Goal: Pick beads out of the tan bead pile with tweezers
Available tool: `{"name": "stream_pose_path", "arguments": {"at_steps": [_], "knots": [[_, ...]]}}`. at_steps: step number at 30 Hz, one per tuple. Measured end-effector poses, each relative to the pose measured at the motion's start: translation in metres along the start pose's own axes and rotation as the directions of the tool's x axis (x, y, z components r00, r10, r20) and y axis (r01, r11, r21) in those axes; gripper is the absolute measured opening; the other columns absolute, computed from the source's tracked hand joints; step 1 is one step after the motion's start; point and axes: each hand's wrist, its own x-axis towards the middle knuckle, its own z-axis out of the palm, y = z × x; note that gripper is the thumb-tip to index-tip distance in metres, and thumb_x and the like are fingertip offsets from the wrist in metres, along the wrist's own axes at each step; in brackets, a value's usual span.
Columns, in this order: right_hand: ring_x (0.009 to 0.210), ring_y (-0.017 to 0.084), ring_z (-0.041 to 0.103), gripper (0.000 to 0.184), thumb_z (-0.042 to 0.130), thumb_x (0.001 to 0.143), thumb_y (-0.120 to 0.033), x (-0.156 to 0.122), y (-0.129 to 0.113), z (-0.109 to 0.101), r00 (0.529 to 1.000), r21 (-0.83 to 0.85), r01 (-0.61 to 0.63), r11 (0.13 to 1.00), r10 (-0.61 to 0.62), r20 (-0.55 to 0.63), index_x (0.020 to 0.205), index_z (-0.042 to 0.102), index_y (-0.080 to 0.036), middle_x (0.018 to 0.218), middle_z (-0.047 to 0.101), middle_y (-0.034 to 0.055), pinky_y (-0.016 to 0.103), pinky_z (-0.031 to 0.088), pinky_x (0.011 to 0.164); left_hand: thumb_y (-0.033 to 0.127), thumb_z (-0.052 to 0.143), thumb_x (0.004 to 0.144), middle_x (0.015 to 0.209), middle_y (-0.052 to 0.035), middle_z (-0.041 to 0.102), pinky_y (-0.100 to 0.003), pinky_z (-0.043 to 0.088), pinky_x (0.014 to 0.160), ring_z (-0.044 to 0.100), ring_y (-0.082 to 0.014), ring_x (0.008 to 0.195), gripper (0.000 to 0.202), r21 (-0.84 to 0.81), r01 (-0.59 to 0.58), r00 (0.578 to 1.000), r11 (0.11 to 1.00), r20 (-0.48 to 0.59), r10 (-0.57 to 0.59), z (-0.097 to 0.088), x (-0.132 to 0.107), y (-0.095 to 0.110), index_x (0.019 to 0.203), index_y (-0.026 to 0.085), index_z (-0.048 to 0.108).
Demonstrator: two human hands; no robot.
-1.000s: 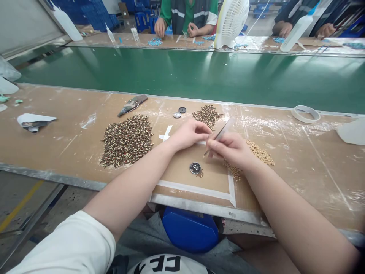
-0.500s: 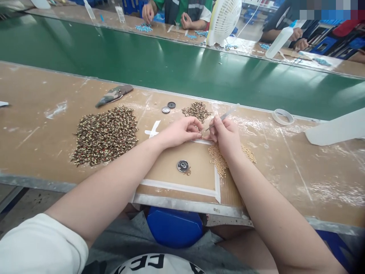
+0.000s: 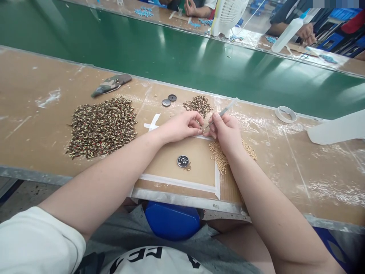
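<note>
My right hand (image 3: 226, 131) is closed around a pair of tweezers (image 3: 226, 107), their tip pointing down and left. Opposite it, my left hand (image 3: 189, 125) has thumb and fingertips pinched together at the tweezer tip; whatever they hold is too small to name. Behind the hands lies a small heap of dark and cream pieces (image 3: 199, 105). Tan beads (image 3: 219, 156) are spread beneath and beside my right wrist. A round black and silver badge (image 3: 183, 161) lies on the board in front of me. A big pile of dark, cream and red pieces (image 3: 102, 127) sits left of my forearm.
Two round discs (image 3: 166, 102) and a camouflage-patterned pouch (image 3: 111, 84) lie toward the far edge. A tape roll (image 3: 286, 114) and a white bottle (image 3: 338, 127) are at right. Beyond the green belt (image 3: 128, 49) stand a fan (image 3: 229, 17) and co-workers' hands.
The camera view has shifted slightly, so the far bench sits higher in the picture. Both my hands stay close together in nearly the same pose, tweezers still in the right.
</note>
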Motion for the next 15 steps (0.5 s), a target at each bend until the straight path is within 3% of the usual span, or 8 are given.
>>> {"name": "stream_pose_path", "arguments": {"at_steps": [15], "knots": [[0.039, 0.008, 0.042, 0.045, 0.072, 0.086, -0.065, -0.0017, -0.0021, 0.0019, 1.0, -0.053, 0.006, 0.999, -0.005, 0.017, 0.076, 0.063, -0.022, 0.05, 0.045, -0.0077, 0.027, 0.057, 0.05, 0.019, 0.071, 0.084, 0.088, -0.0031, 0.077, -0.026, 0.045, 0.068, 0.068, -0.013, 0.075, 0.02, -0.046, -0.006, 0.999, 0.999, -0.032, 0.005, 0.0025, 0.0011, -0.0007, 0.101, 0.018, 0.061]]}}
